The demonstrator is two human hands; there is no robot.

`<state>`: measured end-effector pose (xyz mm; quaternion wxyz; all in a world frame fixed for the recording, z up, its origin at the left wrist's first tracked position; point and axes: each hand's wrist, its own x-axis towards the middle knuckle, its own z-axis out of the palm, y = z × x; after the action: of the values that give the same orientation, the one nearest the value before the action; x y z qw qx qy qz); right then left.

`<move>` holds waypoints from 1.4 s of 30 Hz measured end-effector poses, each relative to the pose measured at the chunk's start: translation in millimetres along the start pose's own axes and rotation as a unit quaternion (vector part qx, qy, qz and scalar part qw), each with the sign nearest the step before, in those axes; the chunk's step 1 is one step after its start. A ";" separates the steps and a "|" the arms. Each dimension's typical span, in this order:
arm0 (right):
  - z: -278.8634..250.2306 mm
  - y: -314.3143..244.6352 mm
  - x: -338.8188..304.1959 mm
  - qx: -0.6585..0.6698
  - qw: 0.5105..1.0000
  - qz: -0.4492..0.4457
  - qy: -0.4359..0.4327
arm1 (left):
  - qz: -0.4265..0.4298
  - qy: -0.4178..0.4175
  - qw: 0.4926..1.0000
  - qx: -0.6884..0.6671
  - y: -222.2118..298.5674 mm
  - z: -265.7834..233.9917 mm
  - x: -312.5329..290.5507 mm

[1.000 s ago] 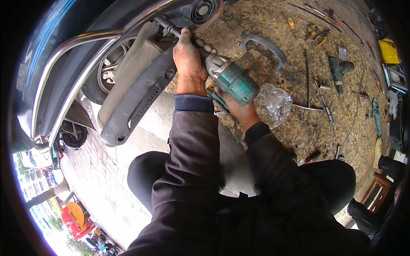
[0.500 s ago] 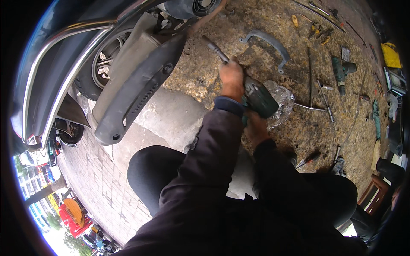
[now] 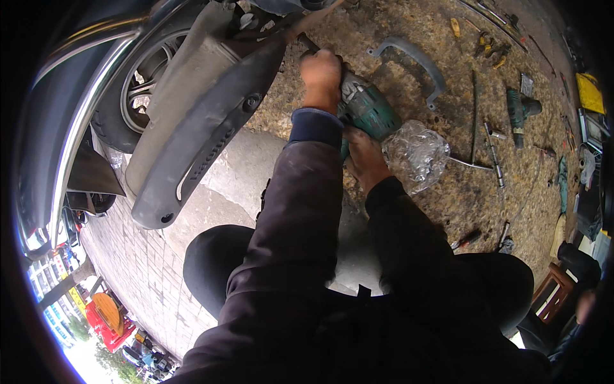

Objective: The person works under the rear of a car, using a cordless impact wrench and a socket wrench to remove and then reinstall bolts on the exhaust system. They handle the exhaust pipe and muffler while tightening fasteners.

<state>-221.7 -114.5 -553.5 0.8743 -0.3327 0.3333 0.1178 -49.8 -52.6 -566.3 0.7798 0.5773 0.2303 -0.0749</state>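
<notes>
A green and black impact wrench is held between both hands, pointing up and left toward the scooter. My left hand is closed round the dark socket extension at its front end. Below the motor body, my right hand wraps the wrench's handle, which is mostly hidden. Just left of the wrench is the scooter's grey and black exhaust muffler, with the rear wheel behind it. The extension's tip comes close to the muffler's upper end; whether they touch I cannot tell.
Right of the wrench lies crumpled clear plastic. A grey curved bracket rests on the stained floor. Farther right are a second green power tool, a T-handle wrench, pliers and a screwdriver. A wooden stool stands lower right.
Both hands have carried the impact wrench up and left, bringing its extension nearer the muffler. The view has shifted slightly.
</notes>
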 end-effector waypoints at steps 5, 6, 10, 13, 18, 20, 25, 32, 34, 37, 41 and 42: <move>-8.3 1.9 11.1 0.029 0.994 0.029 -0.099 | 0.042 0.018 0.999 -0.016 -23.1 -2.3 9.6; -9.5 1.6 11.6 0.027 0.994 0.016 -0.106 | 0.010 0.020 0.998 -0.058 -19.1 -2.7 4.6; -15.8 0.3 9.6 -0.052 0.998 0.045 -0.002 | -0.079 -0.077 0.970 -0.216 9.0 -1.2 -24.5; -14.8 7.9 10.9 -0.058 0.994 -0.056 -0.069 | -0.105 -0.121 0.939 -0.306 23.1 0.1 -32.9; -5.3 29.9 23.5 -0.011 0.998 -0.043 0.039 | 0.046 0.028 0.987 0.150 22.6 1.7 -19.7; -10.3 31.8 27.1 -0.061 0.994 -0.052 0.069 | 0.059 0.018 0.982 0.177 23.8 0.6 -17.0; -32.1 23.8 27.4 -0.623 0.721 -0.303 -0.007 | -0.010 -0.005 0.994 -0.106 28.1 9.8 -32.0; -25.1 20.2 28.0 -0.649 0.673 -0.354 -0.017 | 0.039 -0.076 0.986 -0.146 4.3 4.1 -16.3; -23.5 19.8 28.5 -0.603 0.730 -0.320 -0.025 | 0.033 -0.051 0.997 -0.040 -7.3 -7.2 3.8; -25.3 22.8 30.8 -0.479 0.835 -0.269 -0.040 | 0.123 -0.101 0.987 0.029 -26.1 -17.6 34.0; -29.0 33.2 36.8 -0.502 0.803 -0.317 -0.056 | 0.121 -0.112 0.983 0.078 -43.3 -24.4 53.6; -30.2 34.0 38.4 -0.476 0.828 -0.291 -0.055 | 0.158 -0.104 0.978 0.089 -43.2 -24.8 53.3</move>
<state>-222.7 -109.5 -612.9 0.6182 -0.7822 0.0749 0.0197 -26.1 -35.4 -633.0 0.7474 0.6621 0.0462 -0.0310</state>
